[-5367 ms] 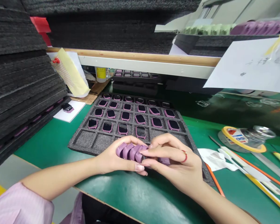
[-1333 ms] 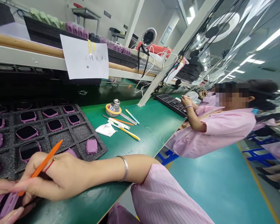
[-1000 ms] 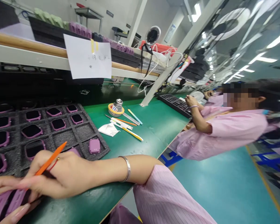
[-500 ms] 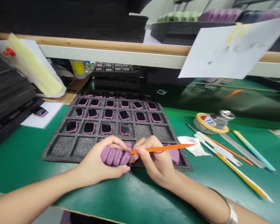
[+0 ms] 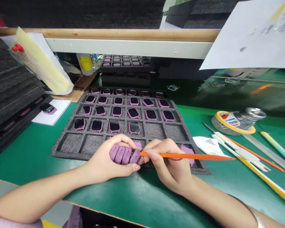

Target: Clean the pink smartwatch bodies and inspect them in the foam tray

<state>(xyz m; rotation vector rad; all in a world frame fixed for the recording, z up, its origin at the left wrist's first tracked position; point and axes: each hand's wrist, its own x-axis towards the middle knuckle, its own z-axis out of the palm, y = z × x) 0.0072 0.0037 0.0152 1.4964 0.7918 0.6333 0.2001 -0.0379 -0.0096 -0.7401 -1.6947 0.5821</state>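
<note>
My left hand is closed around a row of several purple watch cases, standing on edge side by side. Between the fingers of my right hand is a thin orange stick, its flat pointed end sticking out to the right. The stick's other end meets the rightmost case; whether it presses into it is too small to tell. Both hands are over the front edge of a black foam tray, where purple-framed watches with dark screens fill several pockets. Another purple case lies partly hidden behind my right hand.
On the right are a glass bottle with a metal cap, a yellow-rimmed tape roll, a white tissue and several pen-like tools. Stacked foam trays stand left. A shelf edge crosses above, with hanging paper.
The whole view has shifted, so hands and tray appear slightly further right. Both hands keep their grips, with the stick's end still at the rightmost case.
</note>
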